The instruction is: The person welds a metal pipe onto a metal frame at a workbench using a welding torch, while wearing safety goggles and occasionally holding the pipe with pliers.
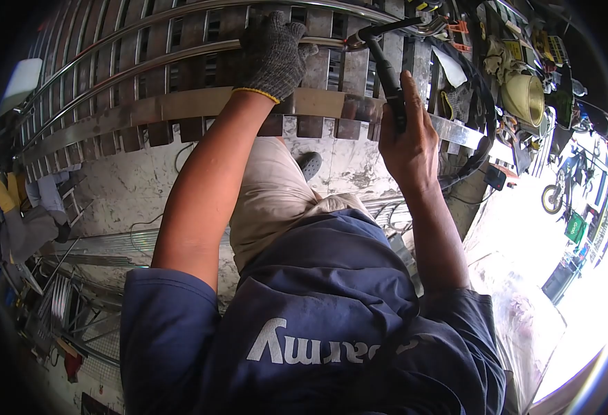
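My left hand, in a grey knit glove with a yellow cuff edge, is closed over a shiny metal tube lying across the slatted metal bench. My bare right hand grips the black handle of a welding torch, index finger stretched along it. The torch head meets the tube's right end, where a curved joint shows. A second, longer metal tube runs behind the first and bends round at the right.
At the right of the bench lie a black cable, a cream-coloured rounded shell and assorted tools. Metal lengths lie on the floor behind me. Another person with yellow gloves is at far left. A motorcycle stands outside.
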### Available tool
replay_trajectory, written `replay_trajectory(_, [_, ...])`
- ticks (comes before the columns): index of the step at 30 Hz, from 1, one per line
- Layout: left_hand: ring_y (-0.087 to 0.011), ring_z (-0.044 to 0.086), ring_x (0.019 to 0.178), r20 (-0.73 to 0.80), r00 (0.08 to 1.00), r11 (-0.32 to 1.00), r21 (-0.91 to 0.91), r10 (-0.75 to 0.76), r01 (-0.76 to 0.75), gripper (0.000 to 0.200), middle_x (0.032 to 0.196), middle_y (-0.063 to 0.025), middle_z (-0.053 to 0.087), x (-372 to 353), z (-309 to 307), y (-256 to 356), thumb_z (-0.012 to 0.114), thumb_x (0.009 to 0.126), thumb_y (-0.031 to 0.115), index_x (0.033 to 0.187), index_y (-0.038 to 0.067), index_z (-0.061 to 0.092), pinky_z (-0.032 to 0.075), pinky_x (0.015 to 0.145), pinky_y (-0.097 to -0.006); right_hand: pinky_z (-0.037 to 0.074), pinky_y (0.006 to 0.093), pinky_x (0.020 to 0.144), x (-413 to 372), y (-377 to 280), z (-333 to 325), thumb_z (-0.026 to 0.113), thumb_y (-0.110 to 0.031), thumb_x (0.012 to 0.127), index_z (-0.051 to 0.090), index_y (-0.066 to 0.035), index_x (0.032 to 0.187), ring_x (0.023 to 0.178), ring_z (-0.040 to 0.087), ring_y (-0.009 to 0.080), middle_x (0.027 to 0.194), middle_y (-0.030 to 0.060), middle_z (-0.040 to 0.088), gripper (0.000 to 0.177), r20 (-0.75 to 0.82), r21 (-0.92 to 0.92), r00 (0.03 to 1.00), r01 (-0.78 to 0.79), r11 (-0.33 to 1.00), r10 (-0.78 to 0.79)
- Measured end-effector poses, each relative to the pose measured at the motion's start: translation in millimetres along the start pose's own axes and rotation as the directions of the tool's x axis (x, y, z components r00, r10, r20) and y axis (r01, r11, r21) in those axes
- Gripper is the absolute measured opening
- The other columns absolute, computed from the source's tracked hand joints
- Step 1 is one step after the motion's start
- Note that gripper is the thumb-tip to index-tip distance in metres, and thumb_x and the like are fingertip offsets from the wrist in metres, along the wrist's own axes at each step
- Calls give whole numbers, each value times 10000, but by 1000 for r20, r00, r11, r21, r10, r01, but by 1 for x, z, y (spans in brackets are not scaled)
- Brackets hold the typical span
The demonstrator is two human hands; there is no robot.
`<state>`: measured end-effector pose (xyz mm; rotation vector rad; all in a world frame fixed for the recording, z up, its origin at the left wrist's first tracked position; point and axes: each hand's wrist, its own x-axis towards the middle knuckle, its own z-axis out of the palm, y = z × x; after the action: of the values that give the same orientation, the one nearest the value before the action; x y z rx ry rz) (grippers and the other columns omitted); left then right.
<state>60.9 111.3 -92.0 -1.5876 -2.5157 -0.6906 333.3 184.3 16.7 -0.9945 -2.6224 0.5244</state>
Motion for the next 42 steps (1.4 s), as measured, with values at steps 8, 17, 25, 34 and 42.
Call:
replay_trajectory(8, [-399, 710, 1161, -45, 999, 1000, -8, 17, -17, 398, 1209, -157, 734, -3, 4, -2, 898, 942, 407, 1231, 136, 859, 569, 1015, -560, 675, 582, 719, 0, -2, 1, 676, -172, 1127, 455, -125, 1736, 914, 804, 503, 1182, 317, 770, 650, 9, 5, 1000, -17, 1000, 17])
replay_trajectory(17, [-419, 671, 1230, 34, 999, 998, -58, -11, 13, 365, 1263, -185, 711, -2, 6, -2, 878, 960, 378, 1220, 123, 851, 521, 1031, -628, 667, 578, 690, -2, 1, 2, 692, -148, 1116, 454, -131, 1736, 892, 810, 496, 1168, 316, 774, 664, 36, -19, 999, -8, 1000, 9])
replay_trajectory(25, [-407, 686, 1164, -30, 999, 1000, -14, 25, -25, 399, 1178, -154, 728, -2, 5, -3, 874, 946, 420, 1224, 134, 849, 544, 1033, -584, 669, 582, 703, 0, -3, 3, 685, -158, 1120, 466, -134, 1733, 910, 813, 499, 1149, 324, 779, 651, -27, 18, 1000, 3, 1000, -2])
replay_trajectory(34, [-400, 703, 1142, -11, 999, 999, 4, 37, -37, 382, 1177, -153, 737, -3, 6, -5, 886, 939, 393, 1211, 127, 852, 557, 1015, -563, 671, 580, 721, -2, 1, 3, 682, -160, 1123, 487, -127, 1715, 920, 810, 507, 1133, 321, 778, 625, -13, 8, 1000, 25, 1000, -24])
replay_trajectory(42, [-397, 699, 1169, -23, 1000, 1000, -21, 4, -5, 386, 1192, -147, 729, -1, 6, -2, 895, 920, 397, 1212, 148, 852, 556, 1013, -569, 675, 579, 734, -1, -1, 2, 677, -162, 1124, 473, -121, 1720, 932, 811, 510, 1139, 327, 778, 632, -10, 23, 1000, -11, 1000, 11])
